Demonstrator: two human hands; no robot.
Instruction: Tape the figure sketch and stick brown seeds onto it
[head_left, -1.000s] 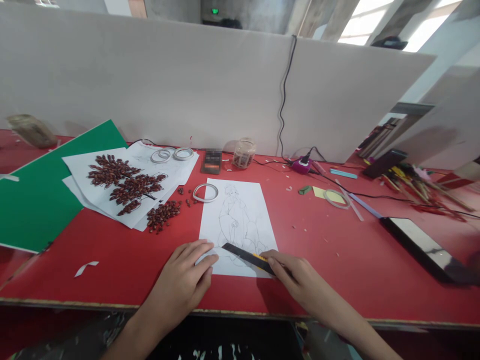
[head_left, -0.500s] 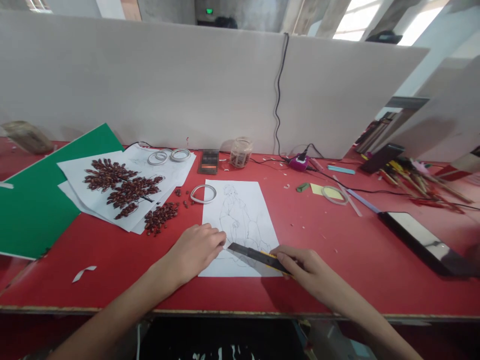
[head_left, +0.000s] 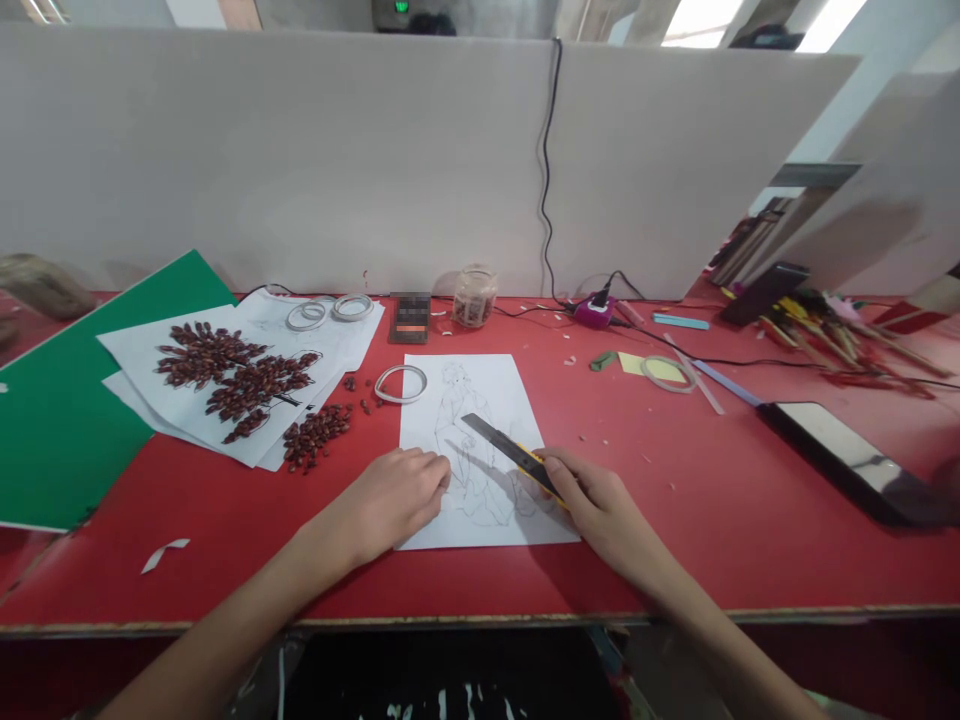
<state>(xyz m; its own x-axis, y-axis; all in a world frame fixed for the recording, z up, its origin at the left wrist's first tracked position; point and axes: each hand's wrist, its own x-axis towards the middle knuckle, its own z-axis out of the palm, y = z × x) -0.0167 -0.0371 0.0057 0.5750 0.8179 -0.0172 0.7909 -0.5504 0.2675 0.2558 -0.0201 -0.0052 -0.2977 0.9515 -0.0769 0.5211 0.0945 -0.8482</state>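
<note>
While above paper, knife markings illegible

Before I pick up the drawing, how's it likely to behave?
The drawing is probably light and floppy: it looks like thin paper. Lifting it would likely shift the ring overlapping its left edge. It may resist sliding where the left hand rests on it.

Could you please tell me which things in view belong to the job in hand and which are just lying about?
In use:
- cutter, held in the right grip
- drawing, with the left grip at its left side

Probably just lying about:
- white ring, overlapping the drawing's corner
- seeds
- jar
- green board
</note>
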